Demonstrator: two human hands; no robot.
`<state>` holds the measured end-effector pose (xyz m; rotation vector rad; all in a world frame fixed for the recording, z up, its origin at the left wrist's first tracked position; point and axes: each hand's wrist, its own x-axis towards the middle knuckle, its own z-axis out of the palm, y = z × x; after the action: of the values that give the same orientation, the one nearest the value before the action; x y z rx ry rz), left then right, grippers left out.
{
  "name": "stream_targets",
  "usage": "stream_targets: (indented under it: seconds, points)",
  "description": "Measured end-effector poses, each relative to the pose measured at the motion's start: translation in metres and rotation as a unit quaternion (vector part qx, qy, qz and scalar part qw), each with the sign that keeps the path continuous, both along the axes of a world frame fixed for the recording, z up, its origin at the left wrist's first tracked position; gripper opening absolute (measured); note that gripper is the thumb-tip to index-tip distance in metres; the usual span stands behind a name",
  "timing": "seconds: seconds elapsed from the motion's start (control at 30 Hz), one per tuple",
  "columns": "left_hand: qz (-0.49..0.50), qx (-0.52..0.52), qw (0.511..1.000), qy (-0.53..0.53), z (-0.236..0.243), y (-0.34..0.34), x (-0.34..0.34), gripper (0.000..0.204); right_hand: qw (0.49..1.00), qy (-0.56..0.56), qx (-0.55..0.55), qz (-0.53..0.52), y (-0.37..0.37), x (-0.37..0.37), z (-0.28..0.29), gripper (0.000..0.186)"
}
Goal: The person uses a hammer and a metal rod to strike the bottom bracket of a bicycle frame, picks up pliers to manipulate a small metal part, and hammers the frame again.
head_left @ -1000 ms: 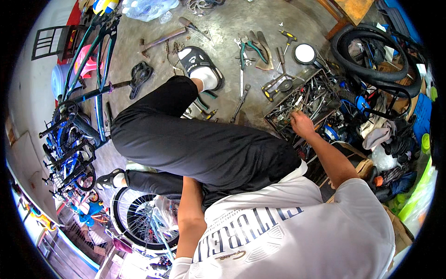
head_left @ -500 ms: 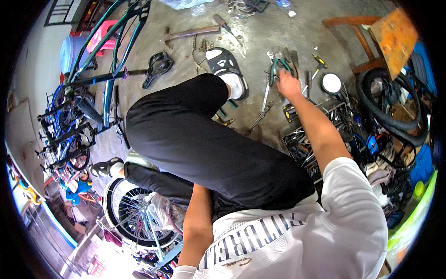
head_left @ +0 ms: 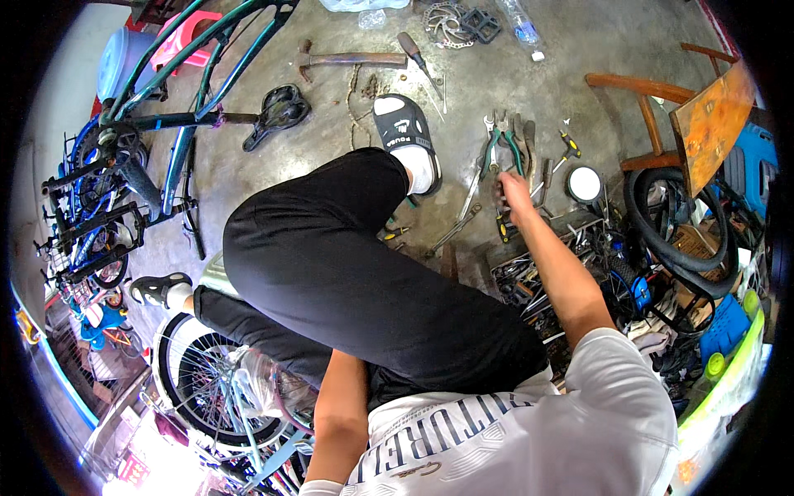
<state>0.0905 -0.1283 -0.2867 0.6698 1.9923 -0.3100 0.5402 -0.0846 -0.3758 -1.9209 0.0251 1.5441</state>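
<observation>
I should guide the right hand (head_left: 516, 197) gently beside the green pliers (head_left: 501, 131), which lie on the floor (head_left: 579, 50) just beyond it, but whether its grip is closed I cannot tell.

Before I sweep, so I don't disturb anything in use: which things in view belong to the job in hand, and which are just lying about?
Likely part of it, being nearest the right hand (its grip is unclear):
green-handled pliers
long silver tool

Apparently just lying about:
hammer
brake disc
black pedal
plastic bottle
</observation>
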Motion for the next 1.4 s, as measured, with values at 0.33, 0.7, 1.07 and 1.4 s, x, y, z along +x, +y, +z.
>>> stream_targets:
  seconds: [0.33,0.7,1.07,1.4]
  points:
    - [0.039,0.033,0.999,-0.01,-0.003,0.021,0.002,0.039,0.875,-0.398,-0.073,0.265,0.079,-0.04,-0.05,0.031]
    - [0.314,0.27,0.9,-0.135,0.085,0.044,0.013,0.045,0.841,-0.477,0.174,0.185,0.007,0.067,-0.065,0.029]
    - [0.456,0.455,0.685,-0.341,0.139,0.093,-0.014,0.027,0.765,-0.331,0.503,0.23,0.187,0.041,0.294,0.017]
    - [0.351,0.502,0.59,-0.525,0.197,0.142,-0.021,0.062,0.66,-0.066,0.622,0.416,0.231,-0.255,0.462,0.022]
